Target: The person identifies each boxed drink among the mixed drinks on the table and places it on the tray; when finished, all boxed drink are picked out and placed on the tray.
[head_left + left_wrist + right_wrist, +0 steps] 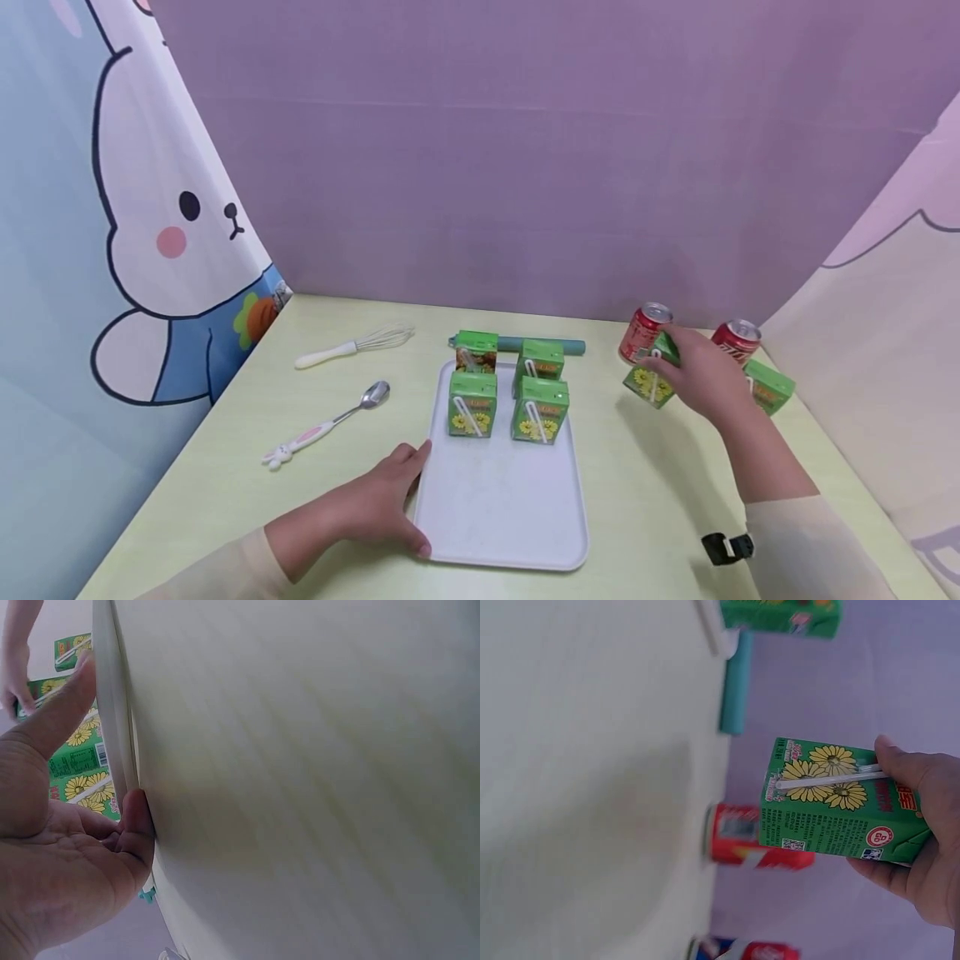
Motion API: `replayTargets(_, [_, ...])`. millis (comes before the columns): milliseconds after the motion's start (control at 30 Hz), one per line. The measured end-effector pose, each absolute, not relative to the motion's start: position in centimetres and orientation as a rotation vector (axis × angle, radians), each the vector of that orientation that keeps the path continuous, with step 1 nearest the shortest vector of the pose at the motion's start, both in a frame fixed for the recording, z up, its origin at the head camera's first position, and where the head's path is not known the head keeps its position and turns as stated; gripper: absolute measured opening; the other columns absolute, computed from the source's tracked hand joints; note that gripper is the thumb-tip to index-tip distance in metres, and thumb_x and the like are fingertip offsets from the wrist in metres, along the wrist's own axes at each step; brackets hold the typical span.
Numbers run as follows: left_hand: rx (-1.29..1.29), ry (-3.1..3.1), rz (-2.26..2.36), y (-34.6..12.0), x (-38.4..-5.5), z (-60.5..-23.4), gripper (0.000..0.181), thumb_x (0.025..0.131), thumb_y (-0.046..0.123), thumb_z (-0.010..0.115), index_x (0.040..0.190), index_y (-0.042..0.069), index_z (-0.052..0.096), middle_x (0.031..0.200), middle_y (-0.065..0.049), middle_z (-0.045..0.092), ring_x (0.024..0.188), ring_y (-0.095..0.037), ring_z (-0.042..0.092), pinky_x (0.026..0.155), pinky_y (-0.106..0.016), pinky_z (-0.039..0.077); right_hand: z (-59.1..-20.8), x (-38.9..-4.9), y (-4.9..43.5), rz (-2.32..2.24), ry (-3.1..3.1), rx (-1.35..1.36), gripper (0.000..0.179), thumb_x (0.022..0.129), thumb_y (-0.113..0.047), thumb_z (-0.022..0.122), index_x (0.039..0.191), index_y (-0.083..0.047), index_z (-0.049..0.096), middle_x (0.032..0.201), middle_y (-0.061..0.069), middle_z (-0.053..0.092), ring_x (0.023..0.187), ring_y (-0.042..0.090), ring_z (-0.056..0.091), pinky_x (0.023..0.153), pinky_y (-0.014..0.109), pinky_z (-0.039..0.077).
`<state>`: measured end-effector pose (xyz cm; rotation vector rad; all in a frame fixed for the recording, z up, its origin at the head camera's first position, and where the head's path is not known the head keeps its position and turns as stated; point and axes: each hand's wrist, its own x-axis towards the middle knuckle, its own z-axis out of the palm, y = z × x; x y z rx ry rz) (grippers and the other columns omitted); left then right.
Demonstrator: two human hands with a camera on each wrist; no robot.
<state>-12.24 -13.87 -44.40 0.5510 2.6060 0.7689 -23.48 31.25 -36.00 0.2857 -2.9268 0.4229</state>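
My right hand holds a green drink carton with yellow flowers and a straw on its side, raised off the table and tilted. Its thumb and fingers grip the carton's top end. At the left side of a white tray, my left hand holds the edge. The thumb lies by the near corner and the curled fingers sit farther along the rim. Several green cartons stand upright at the tray's far end, in two columns.
Behind the right hand stand two red cans, with another green carton beside one. A teal rod lies behind the tray. To the left lie a whisk and a spoon with a rabbit handle.
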Motion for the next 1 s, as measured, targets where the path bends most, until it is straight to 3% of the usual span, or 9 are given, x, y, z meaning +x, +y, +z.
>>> replayTargets(267, [0.558, 2.608, 0.776, -13.8, -12.2, -44.4, 0.137, 0.053, 0.056, 0.09, 0.155, 0.001, 0.019, 0.132, -0.007, 0.04, 0.117, -0.019, 0.044, 0.104, -0.045, 0.042, -33.0, -20.5, 27.4, 0.397, -2.806, 0.458, 0.051, 0.087, -0.042, 0.072, 0.127, -0.014, 0.055, 0.107, 0.01, 0.064, 0.097, 0.031, 0.059, 0.077, 0.052, 0.049])
replayTargets(500, [0.551, 2.606, 0.794, -13.8, -12.2, -44.4, 0.137, 0.053, 0.056, 0.09, 0.156, 0.001, 0.018, 0.133, -0.007, 0.04, 0.118, -0.02, 0.044, 0.104, -0.045, 0.041, -30.7, -17.7, 23.4, 0.384, -2.731, 0.611, 0.062, 0.086, -0.042, 0.073, 0.138, -0.014, 0.052, 0.098, 0.003, 0.06, 0.084, 0.021, 0.052, 0.069, 0.039, 0.044])
replayTargets(733, [0.557, 2.602, 0.806, -13.8, -12.3, -44.3, 0.136, 0.053, 0.054, 0.09, 0.155, 0.0, 0.018, 0.133, -0.007, 0.04, 0.118, -0.02, 0.044, 0.104, -0.045, 0.041, -30.3, -15.3, 19.8, 0.366, -2.669, 0.771, 0.068, 0.085, -0.047, 0.072, 0.142, -0.015, 0.051, 0.121, 0.004, 0.063, 0.09, 0.018, 0.055, 0.073, 0.039, 0.047])
replayTargets(1000, [0.56, 2.599, 0.813, -13.8, -12.2, -44.3, 0.136, 0.054, 0.053, 0.091, 0.155, 0.0, 0.019, 0.133, -0.007, 0.04, 0.118, -0.02, 0.044, 0.105, -0.046, 0.041, -32.9, -14.3, 15.1, 0.361, -2.632, 0.966, 0.068, 0.082, -0.051, 0.073, 0.139, -0.019, 0.055, 0.121, 0.001, 0.064, 0.102, 0.015, 0.061, 0.077, 0.036, 0.055])
